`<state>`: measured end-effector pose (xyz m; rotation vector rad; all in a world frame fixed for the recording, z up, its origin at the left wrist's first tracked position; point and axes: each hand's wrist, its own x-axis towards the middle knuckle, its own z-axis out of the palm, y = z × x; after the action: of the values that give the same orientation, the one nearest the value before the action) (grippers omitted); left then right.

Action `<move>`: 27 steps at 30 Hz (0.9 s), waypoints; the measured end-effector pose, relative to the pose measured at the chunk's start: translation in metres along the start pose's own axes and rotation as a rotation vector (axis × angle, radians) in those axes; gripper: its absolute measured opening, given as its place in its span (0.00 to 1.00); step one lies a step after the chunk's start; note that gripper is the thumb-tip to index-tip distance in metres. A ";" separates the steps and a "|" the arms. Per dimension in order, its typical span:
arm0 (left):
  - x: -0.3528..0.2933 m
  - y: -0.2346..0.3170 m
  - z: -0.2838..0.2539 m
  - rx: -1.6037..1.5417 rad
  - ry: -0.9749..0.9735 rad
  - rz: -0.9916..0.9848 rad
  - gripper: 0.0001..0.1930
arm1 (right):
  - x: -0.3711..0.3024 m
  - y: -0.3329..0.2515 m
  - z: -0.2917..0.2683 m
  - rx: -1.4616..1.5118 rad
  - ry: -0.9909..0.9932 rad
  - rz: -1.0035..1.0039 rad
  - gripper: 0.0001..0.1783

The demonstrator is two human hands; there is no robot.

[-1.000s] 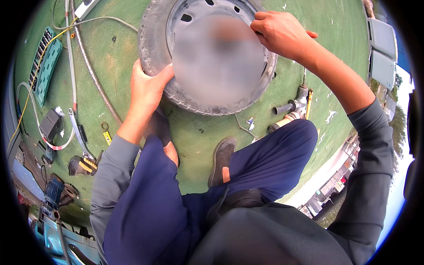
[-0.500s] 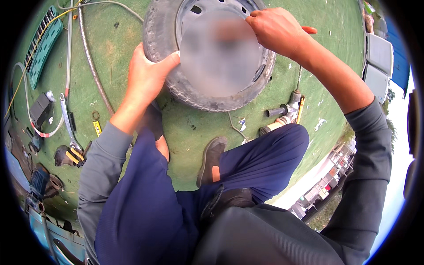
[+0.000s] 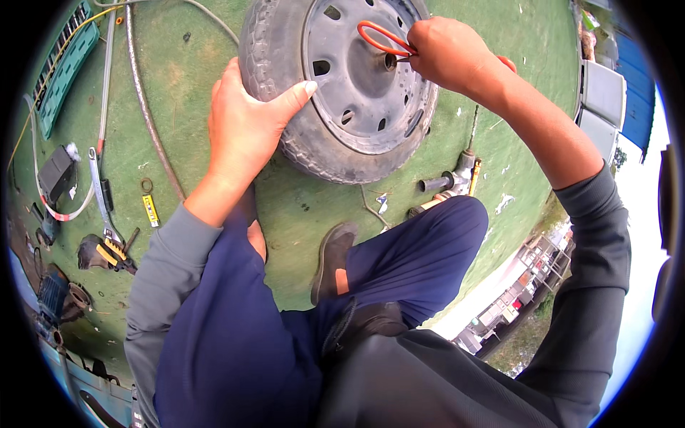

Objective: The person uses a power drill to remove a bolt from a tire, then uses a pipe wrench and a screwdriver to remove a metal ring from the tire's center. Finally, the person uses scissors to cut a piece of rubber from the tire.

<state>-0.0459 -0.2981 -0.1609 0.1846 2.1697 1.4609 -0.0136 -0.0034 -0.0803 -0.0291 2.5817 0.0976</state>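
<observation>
A black tyre (image 3: pixel 321 155) on a grey steel wheel (image 3: pixel 349 93) stands tilted on the green floor before me. My left hand (image 3: pixel 246 121) grips the tyre's left side, its thumb reaching over the sidewall toward the rim. In my closed right hand (image 3: pixel 457 57) is a red-handled tool (image 3: pixel 382 30), perhaps pliers. One red loop shows left of the fist, and a red end pokes out on its right. The tool's dark metal tip sits at the round hub opening (image 3: pixel 389 62); whether it is inside I cannot tell.
Right of my shoes (image 3: pixel 334 260) lies a grey power drill (image 3: pixel 460 175) with a long bit. Hoses (image 3: pixel 146 107), a green socket case (image 3: pixel 68 78), an adjustable wrench (image 3: pixel 100 185) and a yellow-handled tool (image 3: pixel 114 253) lie to the left. Blue machinery (image 3: pixel 53 292) stands at lower left.
My right hand has shifted slightly down and right, and the red loop and hub opening now show. My left hand has slid a little further over the tyre. The wheel appears slightly turned.
</observation>
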 end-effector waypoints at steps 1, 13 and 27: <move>0.000 -0.001 0.000 -0.003 0.003 -0.007 0.41 | 0.001 -0.003 -0.003 -0.013 -0.029 -0.019 0.07; -0.006 0.004 0.002 0.023 0.006 0.032 0.41 | 0.005 0.007 0.000 0.363 -0.407 0.317 0.12; -0.009 -0.010 0.000 -0.039 -0.009 0.098 0.42 | 0.018 0.010 0.007 0.647 -0.563 0.508 0.14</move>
<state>-0.0365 -0.3054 -0.1668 0.2866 2.1494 1.5520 -0.0258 0.0072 -0.0948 0.7743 1.8979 -0.4756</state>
